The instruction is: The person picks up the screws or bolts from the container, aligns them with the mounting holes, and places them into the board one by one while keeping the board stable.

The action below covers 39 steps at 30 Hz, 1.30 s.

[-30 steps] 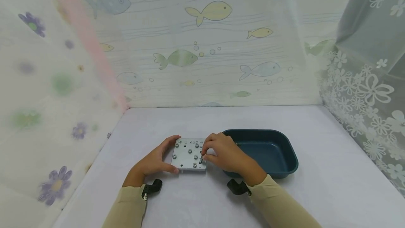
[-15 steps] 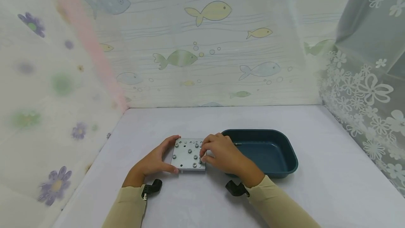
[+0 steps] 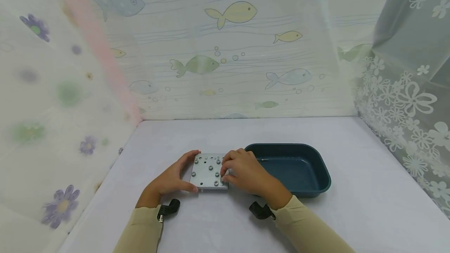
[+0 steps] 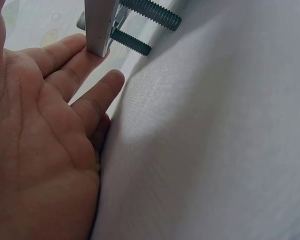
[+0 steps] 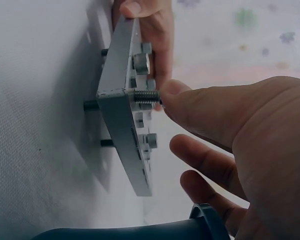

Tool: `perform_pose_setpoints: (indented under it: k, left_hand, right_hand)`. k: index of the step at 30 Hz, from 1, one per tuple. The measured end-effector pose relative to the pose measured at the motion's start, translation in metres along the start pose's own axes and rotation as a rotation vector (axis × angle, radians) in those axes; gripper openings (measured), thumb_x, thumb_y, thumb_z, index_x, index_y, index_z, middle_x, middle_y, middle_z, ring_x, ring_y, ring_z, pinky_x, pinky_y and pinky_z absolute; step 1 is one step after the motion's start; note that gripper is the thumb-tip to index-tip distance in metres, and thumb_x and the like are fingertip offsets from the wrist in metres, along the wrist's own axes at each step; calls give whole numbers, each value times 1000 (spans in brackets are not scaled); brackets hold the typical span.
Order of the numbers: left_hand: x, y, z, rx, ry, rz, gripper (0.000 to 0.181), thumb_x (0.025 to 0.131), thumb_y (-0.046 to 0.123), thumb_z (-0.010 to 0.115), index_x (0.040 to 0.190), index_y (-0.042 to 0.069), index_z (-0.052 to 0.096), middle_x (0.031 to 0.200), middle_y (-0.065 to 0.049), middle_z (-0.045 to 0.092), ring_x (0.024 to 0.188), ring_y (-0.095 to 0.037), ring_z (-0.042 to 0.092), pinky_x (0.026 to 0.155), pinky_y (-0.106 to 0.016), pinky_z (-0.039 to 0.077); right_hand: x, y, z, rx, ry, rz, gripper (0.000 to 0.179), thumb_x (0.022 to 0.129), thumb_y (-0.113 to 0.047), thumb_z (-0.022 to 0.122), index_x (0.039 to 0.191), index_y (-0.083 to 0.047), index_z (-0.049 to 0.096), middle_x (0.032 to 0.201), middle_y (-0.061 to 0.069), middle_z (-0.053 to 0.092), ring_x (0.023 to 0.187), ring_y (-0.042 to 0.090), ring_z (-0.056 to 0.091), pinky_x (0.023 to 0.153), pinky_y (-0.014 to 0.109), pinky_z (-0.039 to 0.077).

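A silver metal plate with several holes and socket-head bolts lies in front of me. My left hand grips its left side, thumb at the near corner and fingers at the far one. Threaded bolt ends stick out beneath the plate in the left wrist view. Over the plate's right part, my right hand pinches a bolt between thumb and forefinger. In the right wrist view that bolt's thread points at the plate's top face, close to a corner; its head is hidden by the fingertips.
A dark blue tray stands just right of the plate, partly behind my right hand. A thin metal piece lies inside it. Patterned curtains hang behind and at both sides of the white-covered table.
My right hand has shifted slightly left, and the bolt in its fingers shows less in the head view. The left hand and plate have stayed put.
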<state>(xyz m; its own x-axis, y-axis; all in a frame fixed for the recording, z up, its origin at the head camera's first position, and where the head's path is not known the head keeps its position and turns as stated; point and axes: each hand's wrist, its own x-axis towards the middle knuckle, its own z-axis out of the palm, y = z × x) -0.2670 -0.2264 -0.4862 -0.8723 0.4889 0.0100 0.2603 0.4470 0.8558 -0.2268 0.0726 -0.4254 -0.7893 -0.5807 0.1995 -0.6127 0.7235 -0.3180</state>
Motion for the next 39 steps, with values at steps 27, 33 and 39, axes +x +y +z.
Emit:
perform_pose_setpoints:
  k: [27,33,39]
  left_hand:
    - [0,1,1,7,1,-8,121,62,34,99,162,28,30,168,5,32,159,-23,22,128,-58,9]
    - [0,0,1,6,-1,-12,121,62,34,99,161,29,30,168,5,32,159,-23,22,128,-58,8]
    - [1,-1,1,12,5,-6,121,62,36,99,162,29,30,168,5,31,159,-24,21,128,-58,9]
  right_hand:
    - [1,-1,9,-49,8,26,4,89,-33,82,91,-36,80,118,-11,65,121,20,53,99,47,40]
    - [0,-1,9,-38,18,28,5,87,-32,84,88,-36,80,114,-11,66,117,20,54,98,47,40]
    - [0,-3,8,-11,28,38,5,86,-31,85,87,-35,81,112,-11,66,117,19,54,98,47,41]
